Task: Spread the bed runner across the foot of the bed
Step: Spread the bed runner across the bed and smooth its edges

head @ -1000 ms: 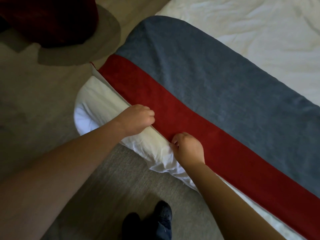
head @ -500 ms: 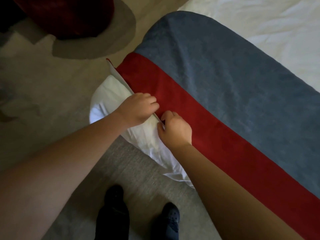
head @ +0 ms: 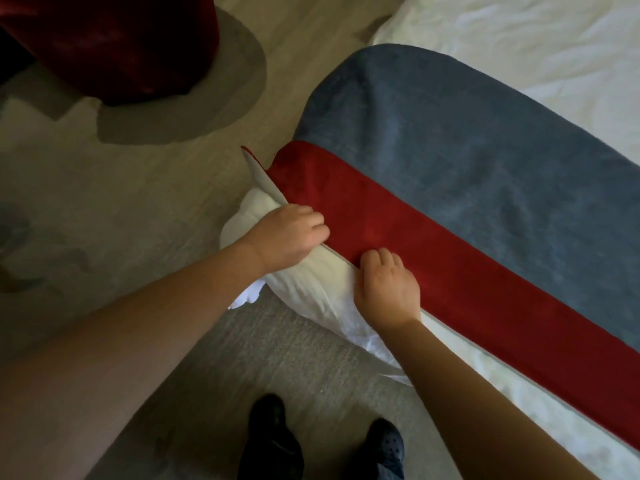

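Fabric lay flat across the foot of the bed (head: 536, 46): the bed runner (head: 450, 209) ran from the near left corner of the mattress away to the right edge of our view. Its red band (head: 415, 258) followed the side nearest us and its blue-grey band (head: 467, 143) lay beyond, with bare white sheet past that. At the left end the runner curved down over the mattress corner, and one tip of it stood turned up, showing a pale lining (head: 259, 178).

We saw both hands at the runner's near hem, close together but not touching. The left hand (head: 287, 237) sat knuckles up with its fingers curled tight round the edge of the red band, gripping the hem where it met the bulging white bedding (head: 308, 289) below. The right hand (head: 388, 289) lay just beside it, further along the same edge, fingers bent and their tips on the red cloth, the heel of the hand over the white bedding. Whether it pinched the hem or only pressed on it we could not tell, since the underside of the hand was hidden.

Below the arms we made out two dark shoes (head: 273, 441) standing on the floor (head: 138, 220) close to the bed. A dark red piece of furniture (head: 114, 46) filled the upper left corner, well apart from the bed
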Demonstrator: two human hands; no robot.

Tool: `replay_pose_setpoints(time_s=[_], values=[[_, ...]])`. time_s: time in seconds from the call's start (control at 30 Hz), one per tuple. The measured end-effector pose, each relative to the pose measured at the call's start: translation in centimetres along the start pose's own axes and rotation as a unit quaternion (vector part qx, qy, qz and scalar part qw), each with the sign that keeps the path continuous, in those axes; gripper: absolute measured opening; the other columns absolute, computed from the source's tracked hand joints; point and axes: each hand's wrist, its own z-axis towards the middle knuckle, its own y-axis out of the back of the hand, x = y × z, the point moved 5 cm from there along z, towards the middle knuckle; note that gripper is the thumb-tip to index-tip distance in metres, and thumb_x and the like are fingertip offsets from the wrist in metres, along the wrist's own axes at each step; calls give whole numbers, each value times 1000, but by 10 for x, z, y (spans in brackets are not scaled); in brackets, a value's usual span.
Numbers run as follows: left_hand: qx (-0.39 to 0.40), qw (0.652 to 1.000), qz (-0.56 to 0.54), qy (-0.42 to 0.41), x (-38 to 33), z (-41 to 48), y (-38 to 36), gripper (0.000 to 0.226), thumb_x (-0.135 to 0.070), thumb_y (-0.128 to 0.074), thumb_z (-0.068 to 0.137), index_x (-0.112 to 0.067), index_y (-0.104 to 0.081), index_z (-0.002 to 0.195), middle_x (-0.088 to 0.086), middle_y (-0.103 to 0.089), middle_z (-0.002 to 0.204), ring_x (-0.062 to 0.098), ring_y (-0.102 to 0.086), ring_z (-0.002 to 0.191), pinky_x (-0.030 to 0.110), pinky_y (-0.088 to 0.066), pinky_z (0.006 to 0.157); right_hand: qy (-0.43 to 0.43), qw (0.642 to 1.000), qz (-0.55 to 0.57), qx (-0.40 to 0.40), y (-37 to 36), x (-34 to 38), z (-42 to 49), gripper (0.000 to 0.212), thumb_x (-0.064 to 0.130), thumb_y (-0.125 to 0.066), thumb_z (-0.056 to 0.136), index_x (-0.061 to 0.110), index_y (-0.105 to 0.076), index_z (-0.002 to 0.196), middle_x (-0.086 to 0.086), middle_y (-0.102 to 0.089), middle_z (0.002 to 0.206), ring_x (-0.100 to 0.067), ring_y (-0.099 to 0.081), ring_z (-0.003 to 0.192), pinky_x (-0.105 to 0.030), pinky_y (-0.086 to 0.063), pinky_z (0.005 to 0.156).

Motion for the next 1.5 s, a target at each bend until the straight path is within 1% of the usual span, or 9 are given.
replay_pose_setpoints(time_s=[0.1,0.2,0.47,0.63,0.87,1.0,1.1,1.3,1.5], values=[[22,998,16,48,31,-3,1,18,9,-56,69,-3,-62,82,14,-57,80,33,-55,75,41,-45,62,-13,1000,-6,5,0,8,11,14,16,-59,79,6,-60,87,-10,-59,81,-28,-56,71,-29,-32,48],[46,993,23,103,64,-6,4,18,6,-52,75,-3,-59,89,15,-56,88,34,-54,85,46,-42,72,-17,1000,1,13,-1,24,24,20,23,-52,87,10,-59,99,-6,-59,91,-25,-57,81,-32,-40,53],[53,984,-49,161,77,-27,-3,13,2,-55,75,2,-57,88,22,-57,88,38,-57,78,44,-45,64,-97,994,56,19,-11,43,40,15,15,-50,91,14,-62,99,-2,-62,97,-20,-56,88,-28,-43,63],[16,993,-26,115,69,-26,3,18,6,-55,71,3,-60,88,21,-57,85,36,-56,76,46,-45,64,-37,999,2,21,-5,42,37,17,19,-47,93,16,-59,104,0,-60,100,-19,-56,92,-31,-46,64],[11,997,-16,72,62,-32,13,14,15,-68,59,5,-59,62,21,-55,62,34,-56,53,39,-48,47,-83,995,55,23,-6,53,30,23,-1,-49,84,9,-64,97,-6,-64,94,-22,-56,85,-25,-35,64],[12,997,-16,78,56,-29,9,13,10,-65,63,3,-60,72,19,-57,70,34,-56,61,43,-48,54,-46,997,49,42,-4,48,26,23,5,-47,89,13,-62,104,-3,-61,100,-21,-55,93,-29,-45,69],[14,998,-7,55,41,-20,5,12,-3,-62,69,-3,-62,81,13,-58,78,32,-55,69,42,-46,62,-35,998,36,28,0,45,23,23,7,-47,87,13,-61,104,-4,-60,99,-24,-54,91,-31,-40,65],[19,999,-4,-26,-13,13,-2,9,-12,-62,75,-12,-65,83,3,-60,78,25,-58,74,37,-47,59,-90,996,25,-1,11,21,3,21,4,-48,79,10,-61,95,-7,-60,91,-27,-54,84,-33,-38,61],[39,998,36,-44,-33,17,-5,15,-9,-82,60,-18,-69,60,-2,-57,56,17,-58,52,21,-35,40,-173,985,-3,-8,14,-17,-20,16,4,-55,82,12,-64,91,-4,-61,90,-23,-56,84,-27,-34,60]])
